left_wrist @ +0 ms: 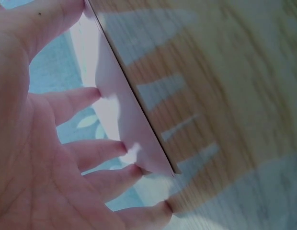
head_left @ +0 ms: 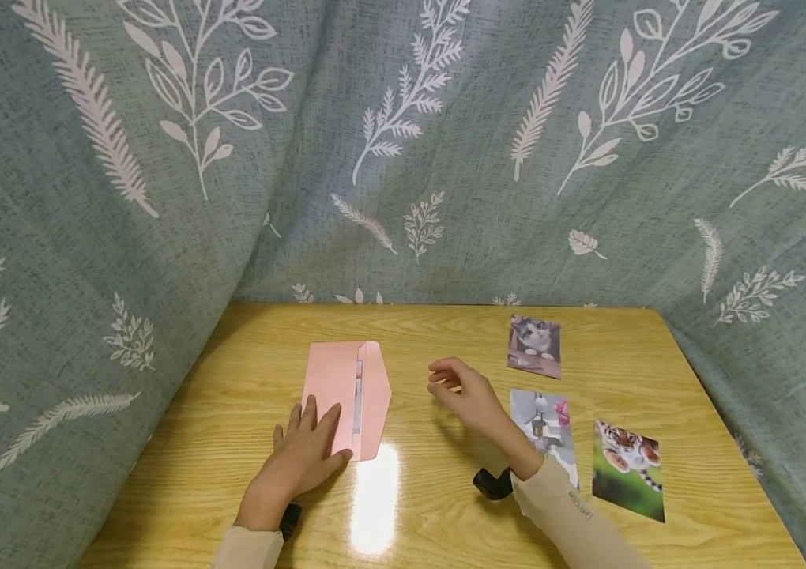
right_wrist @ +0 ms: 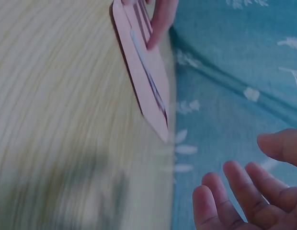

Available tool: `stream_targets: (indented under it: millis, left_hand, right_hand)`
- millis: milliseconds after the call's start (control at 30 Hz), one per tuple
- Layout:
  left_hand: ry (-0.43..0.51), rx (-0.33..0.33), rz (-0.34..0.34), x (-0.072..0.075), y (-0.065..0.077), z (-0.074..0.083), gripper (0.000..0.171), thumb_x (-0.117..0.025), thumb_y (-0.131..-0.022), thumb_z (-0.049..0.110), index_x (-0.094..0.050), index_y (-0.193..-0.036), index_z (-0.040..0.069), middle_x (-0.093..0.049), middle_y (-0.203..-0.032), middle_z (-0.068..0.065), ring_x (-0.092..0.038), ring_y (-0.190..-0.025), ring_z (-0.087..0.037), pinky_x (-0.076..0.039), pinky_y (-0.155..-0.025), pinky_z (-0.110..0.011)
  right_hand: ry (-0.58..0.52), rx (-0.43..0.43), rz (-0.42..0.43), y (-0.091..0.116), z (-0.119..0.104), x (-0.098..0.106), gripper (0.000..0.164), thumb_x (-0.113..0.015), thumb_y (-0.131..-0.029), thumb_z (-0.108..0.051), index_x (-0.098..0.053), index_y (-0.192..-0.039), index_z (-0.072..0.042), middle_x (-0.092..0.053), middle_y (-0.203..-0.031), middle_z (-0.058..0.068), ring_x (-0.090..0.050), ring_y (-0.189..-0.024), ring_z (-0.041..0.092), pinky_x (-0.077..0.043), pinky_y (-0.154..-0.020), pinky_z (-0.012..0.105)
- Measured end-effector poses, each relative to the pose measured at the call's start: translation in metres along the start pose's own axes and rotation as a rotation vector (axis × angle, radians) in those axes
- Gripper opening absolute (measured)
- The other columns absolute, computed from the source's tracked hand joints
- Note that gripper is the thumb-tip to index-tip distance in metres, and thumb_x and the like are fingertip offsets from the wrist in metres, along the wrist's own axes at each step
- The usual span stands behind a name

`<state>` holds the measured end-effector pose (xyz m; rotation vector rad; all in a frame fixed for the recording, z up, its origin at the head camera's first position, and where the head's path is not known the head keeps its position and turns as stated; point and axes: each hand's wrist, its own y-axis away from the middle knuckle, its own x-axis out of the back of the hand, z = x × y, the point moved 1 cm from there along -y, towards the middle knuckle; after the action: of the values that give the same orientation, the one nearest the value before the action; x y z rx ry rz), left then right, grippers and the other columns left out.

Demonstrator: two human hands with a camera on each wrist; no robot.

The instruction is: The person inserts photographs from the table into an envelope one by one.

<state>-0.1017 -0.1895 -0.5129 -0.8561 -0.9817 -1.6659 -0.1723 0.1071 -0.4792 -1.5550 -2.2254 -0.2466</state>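
Observation:
A pink envelope (head_left: pixel 328 371) lies on the table with its flap (head_left: pixel 376 395) folded out to the right. Through its slit a pale strip of something inside (head_left: pixel 358 395) shows. My left hand (head_left: pixel 303 454) rests on the envelope's near end, fingers spread and fingertips on the paper; the left wrist view shows them along its edge. Between the envelope and the photos, my right hand (head_left: pixel 470 399) hovers over the table with loosely bent fingers and holds nothing. In the right wrist view its fingers (right_wrist: pixel 246 191) are apart from the envelope.
On the right lie a cat photo (head_left: pixel 534 348), a photo with pink flowers (head_left: pixel 541 427) partly under my right forearm, and a tiger photo (head_left: pixel 627 474). A teal leaf-patterned curtain (head_left: pixel 403 237) hangs along the back and sides of the wooden table (head_left: pixel 232 419).

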Motion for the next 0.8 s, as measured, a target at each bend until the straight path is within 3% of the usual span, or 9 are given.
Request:
stream_targets:
  millis: [400,700,800]
  left_hand:
    - [0.002,-0.01,0.01,0.001,0.0,0.0,0.076,-0.068,-0.095,0.042,-0.035,-0.157,0.011,-0.011,-0.158,-0.036,-0.006,-0.144,-0.055,-0.011,-0.102,-0.081]
    - [0.006,-0.009,0.004,0.002,0.001,0.002,0.076,-0.068,-0.095,0.043,-0.036,-0.156,0.011,-0.012,-0.158,-0.036,-0.007,-0.144,-0.056,-0.011,-0.102,-0.081]
    - [0.011,-0.009,0.002,0.002,0.001,0.003,0.077,-0.068,-0.094,0.044,-0.036,-0.156,0.011,-0.012,-0.158,-0.036,-0.007,-0.144,-0.056,-0.011,-0.102,-0.081]
  right_hand:
    - [0.131,0.0,0.129,0.031,0.017,0.054,0.031,-0.067,-0.098,-0.021,-0.063,-0.127,-0.01,-0.067,-0.118,0.008,-0.064,-0.102,0.022,-0.054,-0.084,0.043]
    - [0.238,0.027,0.179,0.045,0.041,0.089,0.033,-0.066,-0.099,-0.015,-0.06,-0.13,-0.003,-0.062,-0.124,0.02,-0.062,-0.106,0.032,-0.053,-0.083,0.048]
    - [0.271,-0.005,0.173,0.051,0.051,0.101,0.038,-0.066,-0.099,-0.015,-0.058,-0.133,-0.001,-0.059,-0.128,0.022,-0.059,-0.111,0.038,-0.052,-0.087,0.051]
